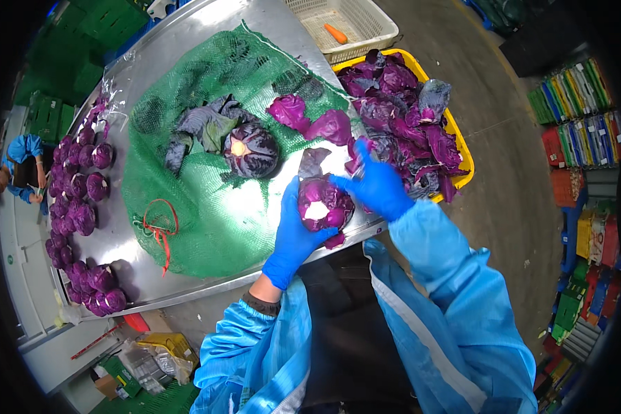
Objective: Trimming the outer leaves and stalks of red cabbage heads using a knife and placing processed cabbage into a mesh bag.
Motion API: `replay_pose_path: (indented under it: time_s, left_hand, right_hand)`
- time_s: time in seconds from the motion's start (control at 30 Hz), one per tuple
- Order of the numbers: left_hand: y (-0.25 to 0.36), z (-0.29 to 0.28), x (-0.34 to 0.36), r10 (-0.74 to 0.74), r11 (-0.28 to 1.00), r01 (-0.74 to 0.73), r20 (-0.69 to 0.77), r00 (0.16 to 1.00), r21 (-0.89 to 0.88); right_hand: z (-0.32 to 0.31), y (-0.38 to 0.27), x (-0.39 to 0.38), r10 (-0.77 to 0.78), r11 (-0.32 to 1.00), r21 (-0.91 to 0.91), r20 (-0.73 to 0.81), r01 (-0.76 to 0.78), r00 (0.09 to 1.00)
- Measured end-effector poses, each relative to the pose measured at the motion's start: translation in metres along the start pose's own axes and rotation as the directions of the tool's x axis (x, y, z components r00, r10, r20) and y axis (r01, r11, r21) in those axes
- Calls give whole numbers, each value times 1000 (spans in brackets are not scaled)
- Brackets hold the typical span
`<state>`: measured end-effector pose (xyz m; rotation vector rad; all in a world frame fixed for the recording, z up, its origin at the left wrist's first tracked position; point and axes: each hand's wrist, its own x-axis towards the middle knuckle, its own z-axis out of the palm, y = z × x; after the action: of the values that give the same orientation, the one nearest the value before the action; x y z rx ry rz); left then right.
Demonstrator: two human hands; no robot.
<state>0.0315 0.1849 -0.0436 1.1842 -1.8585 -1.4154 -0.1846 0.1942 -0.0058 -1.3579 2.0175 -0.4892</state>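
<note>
Under both hands, a broad steel table! Spread ahead and to the left of the hands, green netting. Just beyond the right hand, a yellow crate, heaped with purple leaves. Way out left of both, a cluster of trimmed cabbages. Now the left hand, wrapped round a purple cabbage, cut base up! Right hand just beside it, fingers apart, grip impossible to tell. Far ahead, an orange carrot.

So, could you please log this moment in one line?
left hand: grip on purple cabbage, stem up | right hand: beside it, hold unclear | yellow crate: heaped with purple leaves
</note>
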Motion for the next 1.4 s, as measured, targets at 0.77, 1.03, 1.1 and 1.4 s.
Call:
replay_pose_path:
  time_s: [0.77, 1.03, 1.1, 1.4]
  left_hand:
    - [-9, -36, -23, 72, 994, -51, 229, 971, -97]
    - [11, -21, -13, 10, 987, 34, 276, 961, -155]
    - [25, -2, -23, 44, 982, -68, 133, 990, 178]
    - [32, 20, -4, 51, 946, -30, -55, 997, 322]
  right_hand:
    - [-15, 68, 40, 84, 973, -191, -216, -127, 973]
    - [13, 14, 10, -276, 878, 464, 284, 120, 918]
    - [21, 18, 12, -295, 824, 564, 354, 50, 887]
    - [20, 31, 14, -443, 896, 85, 89, 437, 892]
